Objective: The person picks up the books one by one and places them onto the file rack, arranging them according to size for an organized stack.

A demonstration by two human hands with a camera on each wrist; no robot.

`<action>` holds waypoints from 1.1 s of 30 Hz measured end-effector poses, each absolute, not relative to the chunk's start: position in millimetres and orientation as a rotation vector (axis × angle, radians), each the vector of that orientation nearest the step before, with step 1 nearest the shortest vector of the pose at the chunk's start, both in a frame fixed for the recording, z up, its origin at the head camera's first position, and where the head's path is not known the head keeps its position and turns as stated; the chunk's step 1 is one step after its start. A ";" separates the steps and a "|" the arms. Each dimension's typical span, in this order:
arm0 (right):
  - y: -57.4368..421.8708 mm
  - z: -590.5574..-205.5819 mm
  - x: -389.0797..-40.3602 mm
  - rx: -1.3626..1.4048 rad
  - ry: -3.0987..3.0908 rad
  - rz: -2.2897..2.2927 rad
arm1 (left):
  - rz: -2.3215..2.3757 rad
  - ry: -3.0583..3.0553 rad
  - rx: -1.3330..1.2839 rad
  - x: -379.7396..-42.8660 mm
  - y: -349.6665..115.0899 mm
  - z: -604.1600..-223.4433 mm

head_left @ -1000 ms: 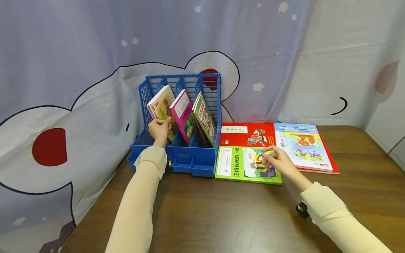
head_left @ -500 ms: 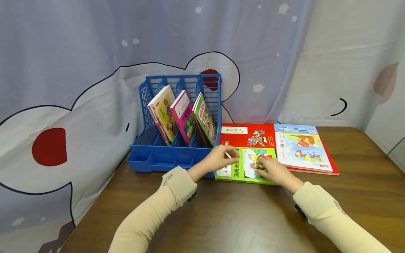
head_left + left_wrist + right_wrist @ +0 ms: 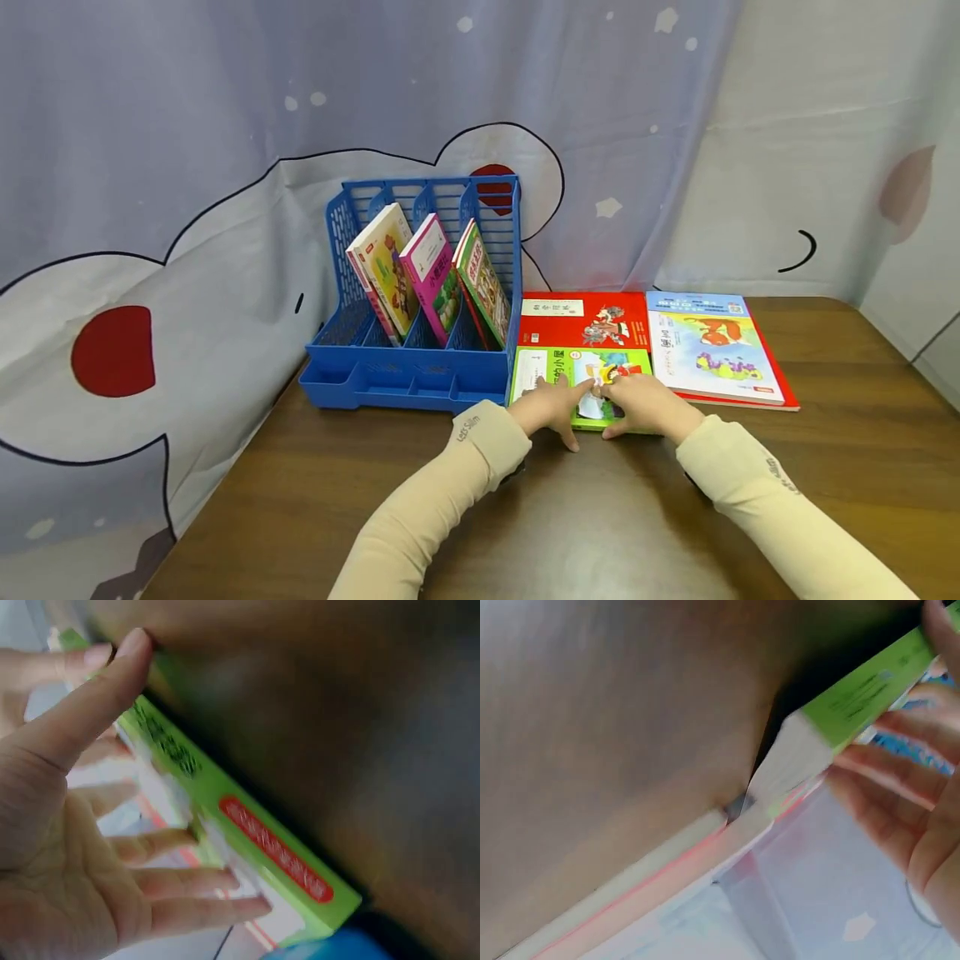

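A thick green picture book (image 3: 637,360) lies flat on the table, its spine (image 3: 210,784) facing me. My left hand (image 3: 553,407) is spread over its left half, fingers straight across the cover and thumb reaching past the near edge. Over the right half is my right hand (image 3: 647,405), its thumb by the near edge and its fingers extended over the cover. The two hands nearly meet at the middle. In the right wrist view the fingers (image 3: 900,761) lie along the cover side. Part of the cover picture is hidden under the hands.
A blue book rack (image 3: 405,360) stands left, with a yellow book (image 3: 387,267), a magenta book (image 3: 435,279) and a green book (image 3: 483,279) leaning in it. Behind the flat book lies a red book (image 3: 555,333). A light-blue book (image 3: 705,358) rests on another red one at right.
My left hand has left the yellow book in the rack and moved right to the flat green book, its fingers spreading. My right hand has lowered onto the same book.
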State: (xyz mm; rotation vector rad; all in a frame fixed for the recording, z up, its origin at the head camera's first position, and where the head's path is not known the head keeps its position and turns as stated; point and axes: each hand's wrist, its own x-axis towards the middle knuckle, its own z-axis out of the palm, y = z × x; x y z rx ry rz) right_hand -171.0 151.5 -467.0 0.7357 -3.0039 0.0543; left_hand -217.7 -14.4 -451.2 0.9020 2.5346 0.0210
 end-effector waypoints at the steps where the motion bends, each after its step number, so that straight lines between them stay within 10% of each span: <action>1: 152.2 -465.0 -171.5 0.758 -3.008 0.050 | 0.001 2.537 0.925 -219.2 -13.9 -450.3; 18: 167.8 -447.7 -173.5 0.854 -2.931 0.157 | 1.018 2.899 0.877 -169.6 -9.9 -436.3; 33: 175.1 -450.6 -189.5 0.341 -2.272 0.303 | 1.942 2.020 0.190 -149.9 -3.6 -424.5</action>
